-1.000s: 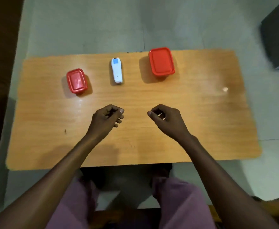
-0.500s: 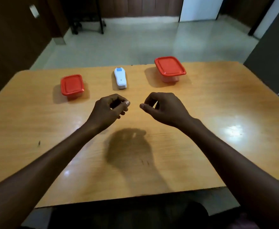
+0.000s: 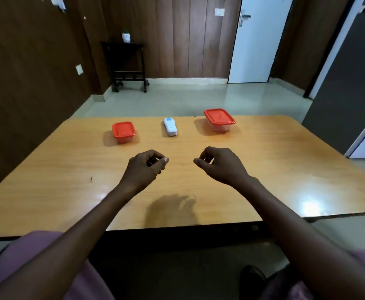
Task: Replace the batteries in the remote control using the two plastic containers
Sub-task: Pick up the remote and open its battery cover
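From the head view, the white remote control (image 3: 170, 126) lies on the table (image 3: 285, 161) straight ahead of both hands, its long axis running away from the person, between the small red-lidded container (image 3: 123, 132) on the left and the larger red-lidded container (image 3: 219, 119) on the right. The left hand (image 3: 145, 168) and right hand (image 3: 218, 163) hover well short of it, fingers curled, holding nothing. The left hand looks marginally nearer.
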A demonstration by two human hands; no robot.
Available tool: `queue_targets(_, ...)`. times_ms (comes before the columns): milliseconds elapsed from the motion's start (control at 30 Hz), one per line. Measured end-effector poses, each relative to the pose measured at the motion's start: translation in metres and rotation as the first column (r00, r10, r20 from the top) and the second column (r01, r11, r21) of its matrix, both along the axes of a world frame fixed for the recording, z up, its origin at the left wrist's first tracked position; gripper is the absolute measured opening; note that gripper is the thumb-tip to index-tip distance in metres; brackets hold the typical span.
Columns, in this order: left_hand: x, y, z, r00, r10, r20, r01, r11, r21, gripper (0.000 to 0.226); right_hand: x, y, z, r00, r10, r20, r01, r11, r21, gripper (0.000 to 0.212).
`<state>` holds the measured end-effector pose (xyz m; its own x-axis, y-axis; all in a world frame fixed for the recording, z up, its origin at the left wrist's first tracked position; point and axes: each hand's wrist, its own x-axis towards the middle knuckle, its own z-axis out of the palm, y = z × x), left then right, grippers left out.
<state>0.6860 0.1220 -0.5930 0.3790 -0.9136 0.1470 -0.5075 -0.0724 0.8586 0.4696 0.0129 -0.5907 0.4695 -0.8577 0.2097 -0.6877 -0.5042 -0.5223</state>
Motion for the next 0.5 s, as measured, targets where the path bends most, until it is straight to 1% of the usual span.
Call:
queue_targets(200,0.029,-0.036,-0.017,0.998,0.058,0.029,-0.059,0.998,0.014,0.013,0.060,-0.050,-0.036,0.998,-0.042,-0.055,0.044,0.999,0.020,0.031)
queue_targets(367,0.059,-0.057,-0.029,0.987,0.152,0.051,-0.153,0.988,0.018,0.012,0.139,-0.115,-0.054,0.989,-0.101,-0.105,0.097,0.994,-0.042,0.047)
queue_targets(500,0.081,-0.067,-0.036,0.978,0.209,0.017,-0.209,0.977,0.031,0.013,0.198,-0.166,-0.059,0.974,-0.194,-0.122,0.192,0.981,-0.022,0.053)
